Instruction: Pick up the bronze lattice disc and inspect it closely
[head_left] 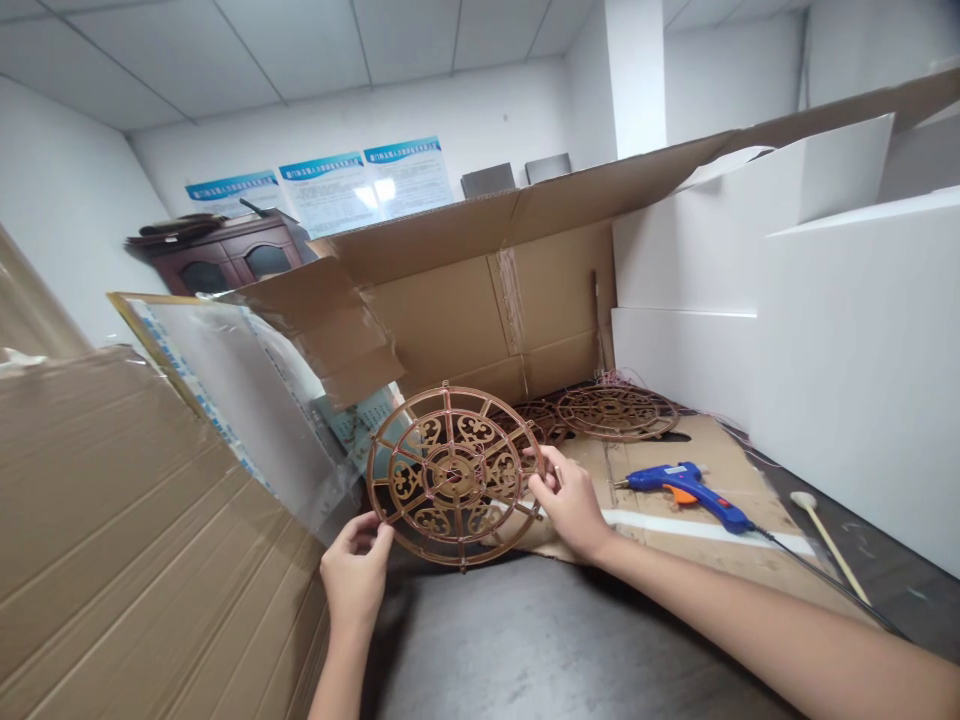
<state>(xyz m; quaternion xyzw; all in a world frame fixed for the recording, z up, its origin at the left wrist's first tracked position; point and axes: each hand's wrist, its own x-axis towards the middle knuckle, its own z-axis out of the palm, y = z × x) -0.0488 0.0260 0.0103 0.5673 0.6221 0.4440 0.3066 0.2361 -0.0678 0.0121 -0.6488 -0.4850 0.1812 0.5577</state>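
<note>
A round openwork lattice panel (454, 478), bronze-brown with scroll ornaments and spokes, is held upright above the dark table. My left hand (356, 560) pinches its rim at the lower left between thumb and fingers. At the right side of the rim my right hand (566, 495) grips it, fingers closed on the edge. Behind it on the table lies another lattice disc (619, 412), with part of a further one mostly hidden by the held panel. A blue hot glue gun (690, 490) with an orange trigger rests on cardboard to the right of my right hand.
A cardboard sheet (720, 460) covers part of the dark tabletop (480, 640). A stick with a pale round head (829, 545) lies at right. White foam boards (862, 330) stand on the right, a cardboard box wall (450, 310) behind, and stacked cardboard (135, 540) on the left.
</note>
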